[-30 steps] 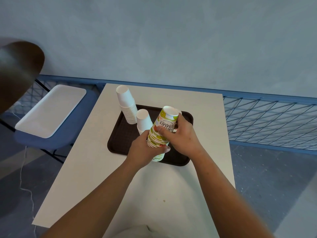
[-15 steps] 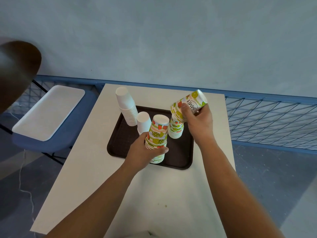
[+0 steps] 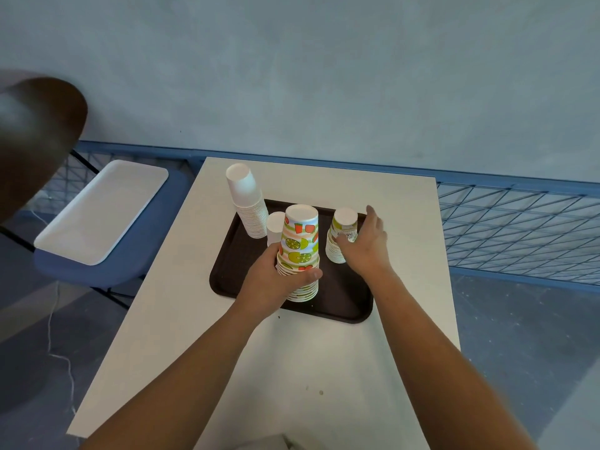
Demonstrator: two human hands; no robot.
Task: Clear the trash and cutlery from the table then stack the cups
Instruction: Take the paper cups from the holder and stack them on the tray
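Observation:
On the white table (image 3: 324,358) lies a dark brown tray (image 3: 344,300) bearing upside-down cup stacks. My left hand (image 3: 276,280) grips a tall stack of fruit-print cups (image 3: 300,245) near the tray's front. My right hand (image 3: 367,245) is curled around a shorter fruit-print stack (image 3: 342,235) at the tray's right; its thumb crosses the top cup. A tall white cup stack (image 3: 246,203) stands at the tray's back left corner. A short white cup stack (image 3: 276,225) is partly hidden behind the stack in my left hand.
A blue chair (image 3: 110,264) with a white tray (image 3: 100,209) on its seat stands left of the table. A blue wire-mesh fence (image 3: 519,228) runs behind and to the right. A blurred brown object (image 3: 35,141) fills the upper left.
My right hand lifted a fruit-print cup off the stack in my left hand, carried it right, and set it upside down on the shorter stack. My left hand kept its grip.

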